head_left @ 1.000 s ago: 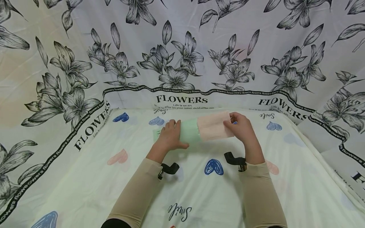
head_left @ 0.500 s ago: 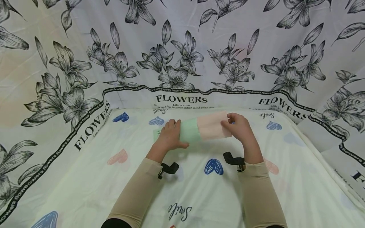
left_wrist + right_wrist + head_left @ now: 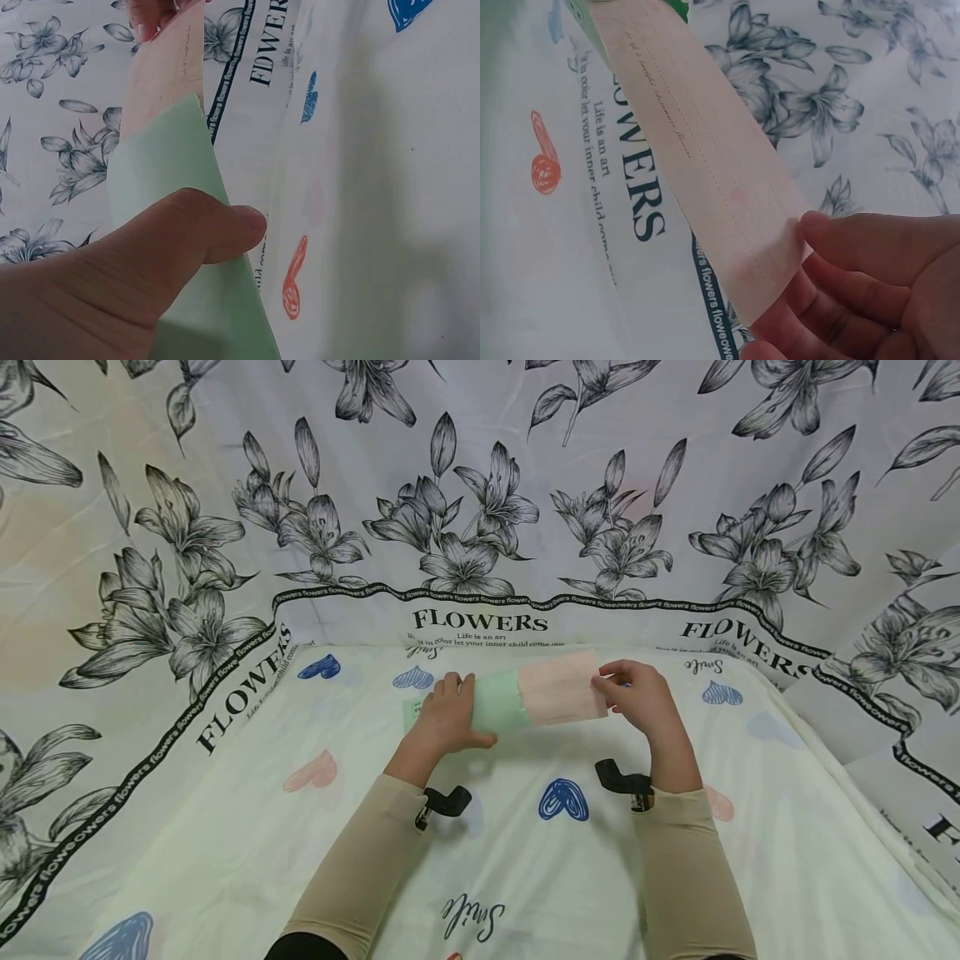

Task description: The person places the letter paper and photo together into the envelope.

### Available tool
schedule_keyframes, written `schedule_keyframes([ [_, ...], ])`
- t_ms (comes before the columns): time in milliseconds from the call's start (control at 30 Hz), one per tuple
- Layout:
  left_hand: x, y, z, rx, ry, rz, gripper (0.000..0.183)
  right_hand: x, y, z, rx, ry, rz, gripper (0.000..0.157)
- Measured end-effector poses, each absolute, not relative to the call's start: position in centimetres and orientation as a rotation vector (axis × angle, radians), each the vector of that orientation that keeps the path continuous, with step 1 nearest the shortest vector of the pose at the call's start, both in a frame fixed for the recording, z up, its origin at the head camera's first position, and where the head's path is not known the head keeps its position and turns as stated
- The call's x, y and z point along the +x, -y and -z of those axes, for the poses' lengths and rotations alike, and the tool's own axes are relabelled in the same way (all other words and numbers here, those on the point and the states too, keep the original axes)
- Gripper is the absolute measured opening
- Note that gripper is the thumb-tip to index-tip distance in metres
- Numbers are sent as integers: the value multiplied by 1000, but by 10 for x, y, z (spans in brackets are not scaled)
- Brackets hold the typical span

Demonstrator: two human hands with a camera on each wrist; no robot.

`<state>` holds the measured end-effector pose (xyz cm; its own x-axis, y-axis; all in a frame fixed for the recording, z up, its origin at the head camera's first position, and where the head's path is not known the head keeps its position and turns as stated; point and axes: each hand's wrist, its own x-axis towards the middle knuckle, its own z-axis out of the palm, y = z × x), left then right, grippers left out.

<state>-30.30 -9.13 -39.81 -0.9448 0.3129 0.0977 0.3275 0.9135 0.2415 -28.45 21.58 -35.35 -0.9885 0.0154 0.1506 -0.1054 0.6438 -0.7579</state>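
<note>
My left hand (image 3: 448,718) grips a light green envelope (image 3: 499,703), raised above the cloth at the far middle of the head view. Its thumb lies across the front, bending over the lower edge in the left wrist view. Out of the envelope's right end sticks a pale pink sheet of letter paper (image 3: 561,689), partly hidden inside. In the right wrist view the sheet (image 3: 697,142) shows dotted lines and a line of small script. My right hand (image 3: 639,695) pinches the sheet's outer end, thumb at the edge and fingers behind.
A pale bedsheet-like cloth (image 3: 510,860) with hearts and "Smile" lettering covers the surface below. Behind it hangs a white curtain (image 3: 480,452) printed with black lilies. Black wrist mounts (image 3: 447,802) sit on both wrists.
The pink sheet's outer end has shifted slightly left, so a little less of it shows. My right hand went left, then back right to the sheet's end. The left hand stays in place.
</note>
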Motion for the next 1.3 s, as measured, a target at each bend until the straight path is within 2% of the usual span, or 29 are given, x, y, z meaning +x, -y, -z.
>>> schedule_keyframes([
  [300,-301,89,397,-517,3027,374,120,-285,-205,353,56,2704,-1254,36],
  [767,-299,88,394,-500,3024,368,120,-284,-212,354,96,2745,-1185,45],
  [1033,-299,88,394,-497,3027,360,120,-283,-211,352,72,2746,-1185,36],
  [1300,-301,88,395,-498,3036,377,120,-283,-207,352,88,2779,-1156,35],
])
